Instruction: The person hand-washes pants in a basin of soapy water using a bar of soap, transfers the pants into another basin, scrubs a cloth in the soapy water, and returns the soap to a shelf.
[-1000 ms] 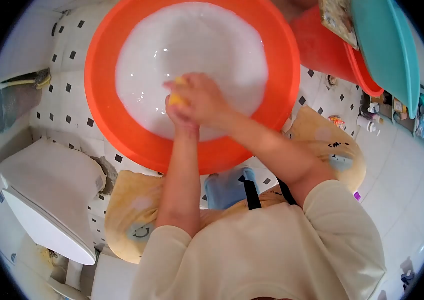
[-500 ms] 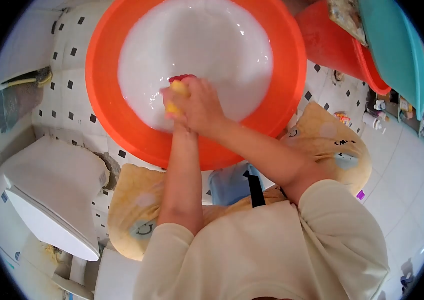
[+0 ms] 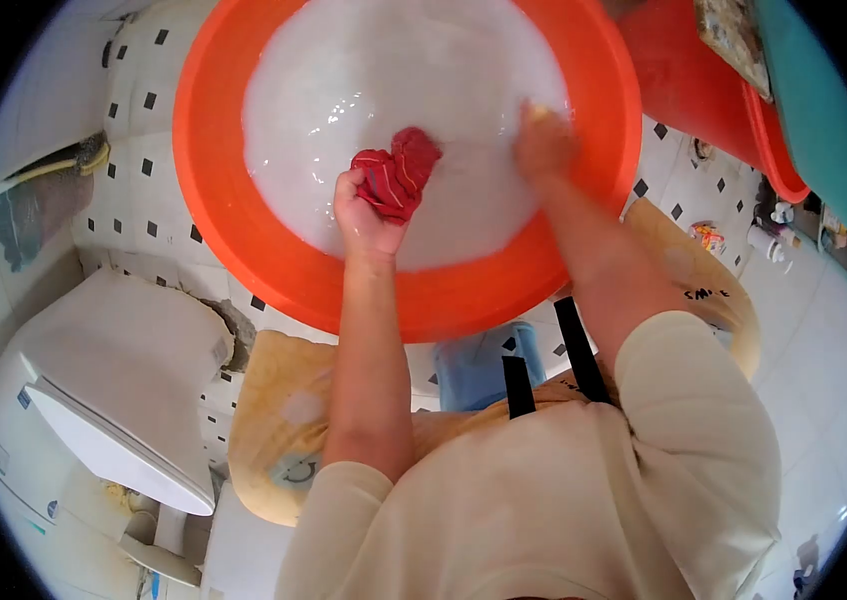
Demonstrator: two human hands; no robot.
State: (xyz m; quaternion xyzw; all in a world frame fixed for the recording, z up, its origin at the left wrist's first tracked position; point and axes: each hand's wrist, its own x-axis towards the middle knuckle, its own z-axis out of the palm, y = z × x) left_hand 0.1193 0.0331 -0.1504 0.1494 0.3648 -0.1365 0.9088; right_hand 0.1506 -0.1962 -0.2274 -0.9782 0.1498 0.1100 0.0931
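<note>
My left hand (image 3: 369, 225) is closed on a bunched wet red cloth (image 3: 399, 178) with thin pale stripes, held over the cloudy white water (image 3: 464, 70). The water fills the large orange basin (image 3: 234, 255). Over the basin's right side, my right hand (image 3: 549, 155) is blurred by motion, with its fingers closed round a small yellow thing (image 3: 541, 113). Only a bit of that thing shows, and its kind cannot be made out. My two hands are well apart.
A blue plastic stool (image 3: 484, 365) stands between my knees. White toilet (image 3: 124, 350) at the left. A red tub (image 3: 669, 75) and a teal basin (image 3: 829, 110) stand at the upper right, near a white bottle (image 3: 766, 243). Dotted tiles (image 3: 149, 165) cover the floor.
My hands were together on the red cloth and the yellow thing. They have separated: my right hand moved right with the yellow thing, while my left keeps the cloth, now more visible.
</note>
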